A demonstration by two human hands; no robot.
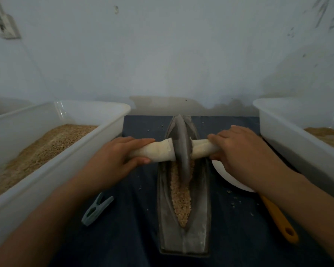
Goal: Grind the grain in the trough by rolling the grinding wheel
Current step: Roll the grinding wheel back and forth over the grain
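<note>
A long grey boat-shaped trough (163,224) lies lengthwise in the middle of a dark blue cloth. Pale grain (181,201) fills its groove from the middle to the near end. A dark metal grinding wheel (182,149) stands on edge in the groove, toward the far half. A cloth-wrapped handle (158,151) runs through the wheel to both sides. My left hand (112,157) grips the left end of the handle. My right hand (239,149) grips the right end. The grain under the wheel is hidden.
A white tub (27,191) of brown grain stands at the left, and a second white tub (289,135) at the right. A white bowl (226,180) lies partly under my right forearm. A yellow handle (280,220) and a teal clothes peg (96,211) lie on the cloth.
</note>
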